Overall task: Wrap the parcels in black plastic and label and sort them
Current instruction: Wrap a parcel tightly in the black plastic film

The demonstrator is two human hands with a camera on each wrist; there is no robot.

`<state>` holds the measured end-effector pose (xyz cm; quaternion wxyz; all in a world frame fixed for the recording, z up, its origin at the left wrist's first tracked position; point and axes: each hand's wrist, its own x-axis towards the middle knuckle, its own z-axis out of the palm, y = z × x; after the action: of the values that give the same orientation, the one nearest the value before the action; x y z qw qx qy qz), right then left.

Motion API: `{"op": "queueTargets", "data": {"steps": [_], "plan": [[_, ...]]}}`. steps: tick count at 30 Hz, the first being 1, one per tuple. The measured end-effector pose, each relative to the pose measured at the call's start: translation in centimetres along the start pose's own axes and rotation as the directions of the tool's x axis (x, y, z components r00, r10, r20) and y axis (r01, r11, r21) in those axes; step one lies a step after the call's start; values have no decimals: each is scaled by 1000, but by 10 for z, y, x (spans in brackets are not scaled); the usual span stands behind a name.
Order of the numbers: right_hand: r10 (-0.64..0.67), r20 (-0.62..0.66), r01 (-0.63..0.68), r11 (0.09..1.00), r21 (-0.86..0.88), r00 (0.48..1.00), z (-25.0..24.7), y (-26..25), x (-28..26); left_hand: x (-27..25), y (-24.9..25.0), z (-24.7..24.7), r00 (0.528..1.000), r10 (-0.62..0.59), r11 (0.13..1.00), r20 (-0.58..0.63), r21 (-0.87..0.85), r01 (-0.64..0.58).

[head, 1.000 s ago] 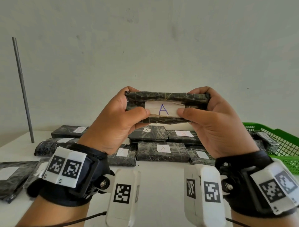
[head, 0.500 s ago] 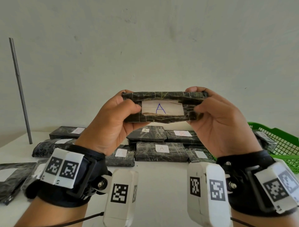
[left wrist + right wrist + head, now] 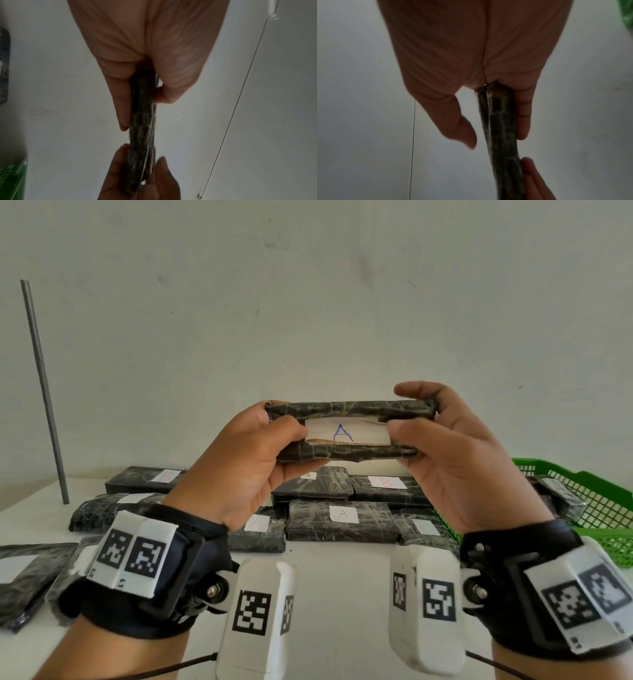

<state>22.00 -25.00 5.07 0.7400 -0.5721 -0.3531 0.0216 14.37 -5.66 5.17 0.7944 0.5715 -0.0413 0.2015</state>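
Note:
I hold a parcel point(image 3: 346, 410) wrapped in black plastic up in front of the wall, long side level. Its white label point(image 3: 346, 433) faces me and shows a blue "A". My left hand point(image 3: 253, 453) grips the left end, thumb at the label's left edge and fingers behind. My right hand point(image 3: 455, 460) holds the right end, thumb at the label's right edge, index finger raised above the top edge. In the left wrist view the parcel point(image 3: 142, 121) runs edge-on from the left hand point(image 3: 145, 40). The right wrist view shows the parcel point(image 3: 501, 128) edge-on below the right hand point(image 3: 471, 54).
Several wrapped parcels point(image 3: 342, 518) with A and B labels lie in rows on the white table point(image 3: 342, 577). More black parcels point(image 3: 20, 577) lie at the left. A green basket point(image 3: 596, 501) holding a parcel stands at the right. A grey rod point(image 3: 44, 392) stands at the back left.
Both thumbs slid outward off the label half a second ago and now sit at its ends again. The right index finger has lifted off the parcel's top edge.

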Motion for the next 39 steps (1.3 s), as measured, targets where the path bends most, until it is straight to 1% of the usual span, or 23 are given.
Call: {"op": "queueTargets", "data": {"steps": [1, 2, 3, 4, 7, 10, 13, 17, 20, 23, 26, 28, 30, 32, 35, 37, 39], "plan": [[-17, 18, 20, 985, -171, 1000, -2, 2, -1, 1, -1, 1, 1000, -18, 1000, -1, -9, 18], [-45, 25, 51, 944, -326, 999, 0, 2, -2, 1, -1, 1, 999, -34, 999, 7, -12, 34], [-79, 17, 79, 902, -424, 997, 2, 2, -3, 1, -1, 2, 999, -47, 999, 10, -5, 47], [-109, 4, 98, 883, -458, 994, 5, 2, -4, 1, -1, 1, 998, -53, 999, 14, 5, 53], [-146, -43, 111, 886, -449, 988, 5, -1, -4, 0, -1, -4, 997, -27, 999, 67, 49, 24], [-97, -58, 67, 919, -387, 994, 2, -1, -2, -1, -2, -8, 992, 27, 995, 125, 87, -38], [-44, -57, 22, 944, -329, 997, 0, -1, -2, -1, -2, -8, 987, 102, 987, 126, 112, -116], [-41, -15, 34, 943, -330, 999, 1, -5, -4, 0, -2, -7, 975, 192, 969, 114, 133, -206], [-53, -33, 39, 942, -333, 998, 1, -5, -4, 1, -4, -8, 976, 175, 964, 132, 178, -197], [-51, -26, 39, 943, -332, 998, 3, -4, -5, 2, -5, -10, 980, 151, 974, 133, 149, -171], [-107, -71, 78, 940, -333, 992, 5, -4, -5, 3, -7, -8, 981, 154, 977, 115, 127, -168], [-130, -98, 92, 940, -327, 987, 6, -1, -3, 5, -8, -7, 980, 169, 976, 101, 121, -181], [-115, -107, 77, 946, -314, 988, 6, 2, -2, 5, -9, -5, 976, 203, 974, 79, 87, -210], [-95, -78, 68, 953, -294, 992, 8, 2, -2, 5, -9, -4, 970, 236, 971, 52, 38, -238], [-115, -58, 95, 958, -272, 992, 12, 2, -3, 5, -7, -7, 963, 267, 962, 38, 40, -268], [-145, -88, 116, 956, -268, 986, 14, 3, -2, 7, -7, -10, 969, 244, 968, 44, 45, -246], [-145, -103, 112, 956, -272, 984, 15, 7, -1, 7, -7, -12, 976, 215, 974, 48, 63, -217]]}}
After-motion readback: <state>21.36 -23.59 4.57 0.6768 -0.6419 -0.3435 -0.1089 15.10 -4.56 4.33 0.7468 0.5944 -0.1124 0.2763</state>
